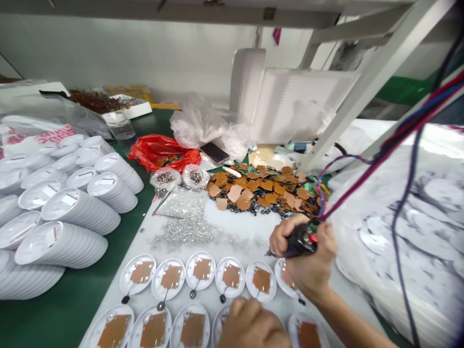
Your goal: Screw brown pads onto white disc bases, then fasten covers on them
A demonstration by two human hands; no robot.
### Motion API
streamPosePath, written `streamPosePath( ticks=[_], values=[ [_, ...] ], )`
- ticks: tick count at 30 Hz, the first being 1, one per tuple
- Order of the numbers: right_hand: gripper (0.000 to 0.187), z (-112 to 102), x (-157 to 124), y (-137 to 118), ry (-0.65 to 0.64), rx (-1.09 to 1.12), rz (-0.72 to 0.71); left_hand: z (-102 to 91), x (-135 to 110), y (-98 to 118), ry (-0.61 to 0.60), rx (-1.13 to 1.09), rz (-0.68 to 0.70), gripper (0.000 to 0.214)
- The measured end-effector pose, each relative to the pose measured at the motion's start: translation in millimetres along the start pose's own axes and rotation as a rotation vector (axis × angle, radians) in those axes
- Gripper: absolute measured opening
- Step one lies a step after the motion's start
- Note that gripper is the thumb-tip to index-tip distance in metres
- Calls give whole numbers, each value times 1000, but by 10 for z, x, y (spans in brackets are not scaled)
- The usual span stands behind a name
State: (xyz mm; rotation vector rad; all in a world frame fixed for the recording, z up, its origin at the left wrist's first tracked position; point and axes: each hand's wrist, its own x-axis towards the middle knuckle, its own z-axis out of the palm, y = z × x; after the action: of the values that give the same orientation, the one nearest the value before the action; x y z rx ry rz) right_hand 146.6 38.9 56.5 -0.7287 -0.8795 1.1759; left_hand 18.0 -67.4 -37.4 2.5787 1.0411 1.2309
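Observation:
My right hand [308,251] is wrapped round a dark power screwdriver [301,239] with a red button, its tip pointing left above the white board. My left hand [252,325] is low in front, blurred, with its fingers curled down over the near row of dishes; what they hold, if anything, is hidden. Two rows of round white plastic dishes [158,290] lie on the board, with brown square circuit boards [231,276] in them. In the far row, small black parts on wires [161,305] hang over the dish rims. Loose silver screws [188,227] are spread beyond the dishes.
Brown circuit boards [268,186] lie heaped at the back, beside two bags of small metal parts [195,177] and a red bag [163,147]. Stacked white dishes [78,212] fill the left. Red and blue cables [362,179] cross the right, near a large plastic bag [409,261].

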Motion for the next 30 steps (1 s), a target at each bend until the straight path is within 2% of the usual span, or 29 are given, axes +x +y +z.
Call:
streamPosePath(
  ticks=[1, 2, 3, 4, 5, 7, 9, 14, 20, 30],
  values=[
    [51, 2, -21, -50, -11, -2, 3, -139, 47, -76, -12, -28, -104, 13],
    [52, 14, -47, -119, -21, 3, 3, -269, 100, -144, -51, -74, -141, 12],
    [54, 37, -76, -198, -28, 13, 11, -385, 157, -202, -118, -107, -220, 15],
    [55, 68, -104, -279, -29, 30, 24, -480, 216, -248, -96, -123, -300, 20],
    [56, 105, -130, -354, -25, 51, 41, -552, 277, -285, -70, -131, -355, 23],
    [57, 186, -170, -467, -9, 93, 81, -632, 390, -337, -144, -195, -405, 25],
    [58, 261, -190, -523, -3, 127, 119, -646, 473, -374, -181, -278, -422, 25],
    [58, 370, -197, -534, -20, 182, 156, -628, 495, -438, -152, -394, -434, 13],
    [58, 456, -256, -551, -41, 192, 184, -697, 404, -455, -171, -394, -418, 23],
    [55, 527, -346, -583, -107, 200, 161, -782, 421, -451, -171, -420, -518, 24]
  ],
)
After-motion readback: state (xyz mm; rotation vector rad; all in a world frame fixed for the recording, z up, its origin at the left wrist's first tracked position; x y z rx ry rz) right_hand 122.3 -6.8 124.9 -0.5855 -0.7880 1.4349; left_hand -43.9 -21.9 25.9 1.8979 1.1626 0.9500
